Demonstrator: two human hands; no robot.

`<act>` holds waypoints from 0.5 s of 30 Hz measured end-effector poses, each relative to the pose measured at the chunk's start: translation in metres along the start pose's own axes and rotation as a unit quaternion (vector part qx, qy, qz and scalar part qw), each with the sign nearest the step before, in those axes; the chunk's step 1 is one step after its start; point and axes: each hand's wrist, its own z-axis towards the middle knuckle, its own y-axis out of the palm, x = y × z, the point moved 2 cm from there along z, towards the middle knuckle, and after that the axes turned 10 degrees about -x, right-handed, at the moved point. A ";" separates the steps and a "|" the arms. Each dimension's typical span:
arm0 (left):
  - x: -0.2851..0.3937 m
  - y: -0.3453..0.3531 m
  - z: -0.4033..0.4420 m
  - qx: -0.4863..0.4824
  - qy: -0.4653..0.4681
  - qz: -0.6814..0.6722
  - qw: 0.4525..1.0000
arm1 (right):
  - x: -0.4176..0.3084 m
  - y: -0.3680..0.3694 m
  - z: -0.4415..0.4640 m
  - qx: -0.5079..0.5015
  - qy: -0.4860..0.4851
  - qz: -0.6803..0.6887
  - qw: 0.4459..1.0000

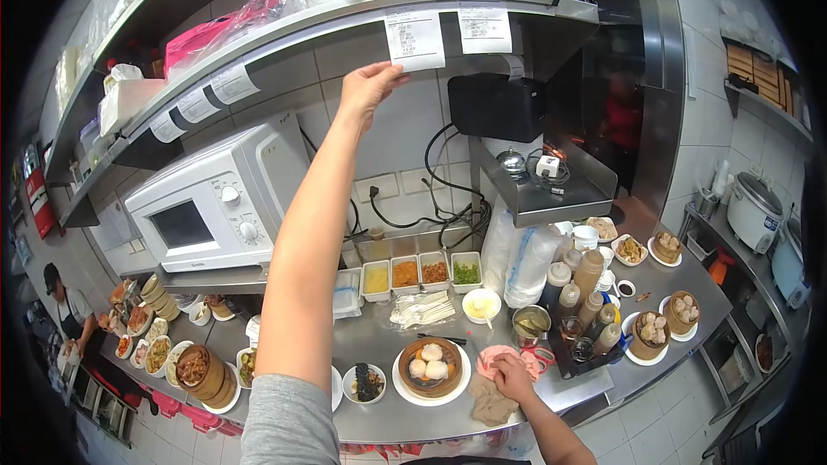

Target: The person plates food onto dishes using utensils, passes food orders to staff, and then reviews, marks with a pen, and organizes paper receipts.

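Note:
My left hand is raised to the shelf edge, its thumb and fingers pinched at the lower left corner of a printed order ticket. A second ticket hangs just right of it. Low on the counter, my right hand rests on a pink cloth, fingers bent downward; whether it grips the cloth is unclear. A brown cloth lies beside it. Left of that hand, a bamboo steamer with several pale dumplings sits on a white plate. Red-handled scissors lie close to its right.
A white microwave stands at the left. Sauce bottles crowd a dark caddy at the right, near more steamers. Trays of toppings line the back. Dishes and steamers fill the left counter, where a co-worker stands.

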 end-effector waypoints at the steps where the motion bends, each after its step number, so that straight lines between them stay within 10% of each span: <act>1: -0.002 0.001 -0.004 -0.003 -0.004 -0.009 1.000 | -0.002 -0.001 0.001 0.002 -0.004 -0.003 1.000; 12: -0.021 0.033 -0.055 -0.063 -0.052 0.094 0.992 | 0.001 -0.004 -0.002 0.047 -0.020 0.065 0.997; 15: -0.019 0.079 -0.127 -0.205 -0.020 0.007 0.979 | -0.033 -0.047 -0.027 0.027 0.028 0.121 0.992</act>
